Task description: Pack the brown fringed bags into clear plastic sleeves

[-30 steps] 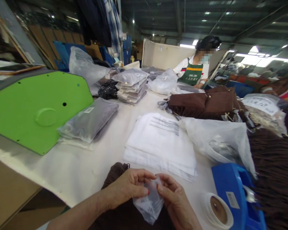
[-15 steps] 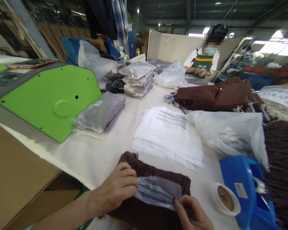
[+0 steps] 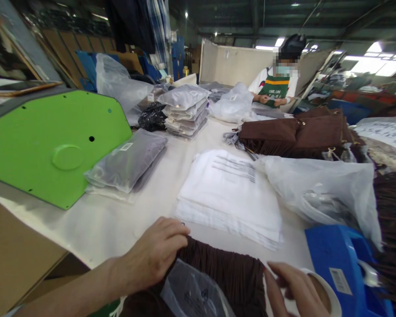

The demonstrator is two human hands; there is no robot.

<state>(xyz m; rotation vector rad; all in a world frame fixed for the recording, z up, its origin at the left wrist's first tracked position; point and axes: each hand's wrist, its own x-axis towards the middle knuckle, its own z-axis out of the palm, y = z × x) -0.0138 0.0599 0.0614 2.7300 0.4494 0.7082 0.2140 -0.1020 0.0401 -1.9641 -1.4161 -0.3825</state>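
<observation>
A dark brown fringed fabric piece (image 3: 224,268), which looks like a bag, lies at the table's front edge before me. My left hand (image 3: 156,253) has its fingers closed over the upper left corner of it. At the right edge my right hand (image 3: 293,286) has bent fingers, with the thumb against the fringe; its grip is partly hidden. A clear plastic pouch (image 3: 194,290) with small printed marks lies loose over the brown fabric, between the hands and touched by neither. The lower part of the fabric runs out of view.
Just beyond is a stack of white printed bags (image 3: 231,193). To the right stand a blue tape dispenser (image 3: 333,259), a tape roll (image 3: 326,286) and a clear bag (image 3: 320,189). Leftward are a green-sided machine (image 3: 59,145) and wrapped packets (image 3: 128,158). A co-worker (image 3: 277,88) stands across the table.
Both hands have let go of the plastic pouch, which now lies lower on the brown fabric. My left hand has moved to the fringed corner, my right hand out to the right edge.
</observation>
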